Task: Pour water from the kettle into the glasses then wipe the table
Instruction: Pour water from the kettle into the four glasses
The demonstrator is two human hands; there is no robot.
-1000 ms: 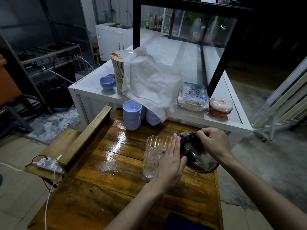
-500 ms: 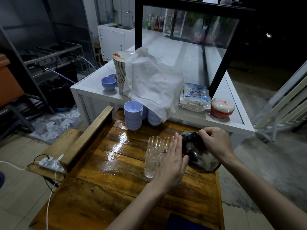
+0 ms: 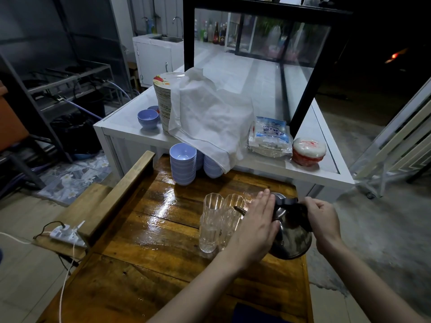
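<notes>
A steel kettle [image 3: 293, 238] with a black handle is tilted to the left, its spout over the mouths of two ribbed clear glasses [image 3: 211, 226] that stand together on the wet wooden table [image 3: 149, 250]. My right hand [image 3: 323, 220] grips the kettle's black handle. My left hand [image 3: 255, 229] lies flat with straight fingers against the kettle's left side, next to the right glass. Part of the right glass is hidden behind my left hand. A dark blue cloth [image 3: 254, 314] shows at the table's near edge.
Stacks of lilac bowls [image 3: 183, 165] stand at the table's far end. Behind is a white counter [image 3: 310, 173] with a plate stack under a white cloth [image 3: 207, 120], a plastic packet and a red-and-white tub. A power strip [image 3: 67, 234] lies on a bench at left.
The kettle stays tilted over the glasses with both hands in nearly the same grip. The view has shifted slightly.
</notes>
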